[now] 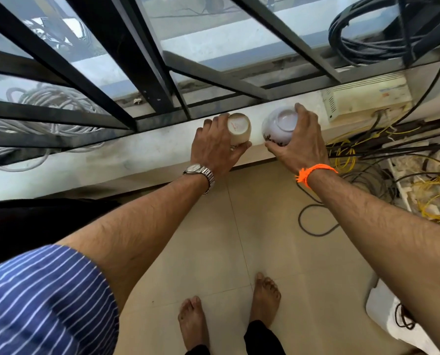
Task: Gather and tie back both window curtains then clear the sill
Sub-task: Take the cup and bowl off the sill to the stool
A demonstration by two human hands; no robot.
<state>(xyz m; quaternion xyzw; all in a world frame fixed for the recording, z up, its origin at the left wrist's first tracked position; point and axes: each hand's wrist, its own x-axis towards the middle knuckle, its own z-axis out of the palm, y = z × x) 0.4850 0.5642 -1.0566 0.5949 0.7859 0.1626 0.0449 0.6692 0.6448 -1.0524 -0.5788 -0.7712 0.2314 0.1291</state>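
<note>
On the white window sill point(137, 152), a person's two hands close over two pieces of crockery standing side by side, near each other but apart. The left hand point(213, 144) grips a small cream cup point(239, 129), turned base upward, with fingers curled over its far side and the thumb on its near side. The right hand point(303, 142) grips a larger white bowl point(280, 124), also base upward, with a dark pattern along its lower rim; the fingers wrap its right side and the thumb presses its near edge. Whether either piece rests on the sill or is just lifted off it cannot be told.

A metal watch point(199, 172) sits on the left wrist and an orange thread point(313, 171) is tied round the right. Behind the sill runs a black window grille point(126, 73), with a coil of grey cable point(47, 103) beyond it at left and a coil of black cable point(367, 34) at upper right. A white box point(367, 96) lies on the sill just right of the bowl, above tangled yellow cables point(344, 155). Below, bare feet point(193, 321) stand on a beige tiled floor point(213, 252), and a blue striped sleeve point(42, 303) fills the lower left corner.
</note>
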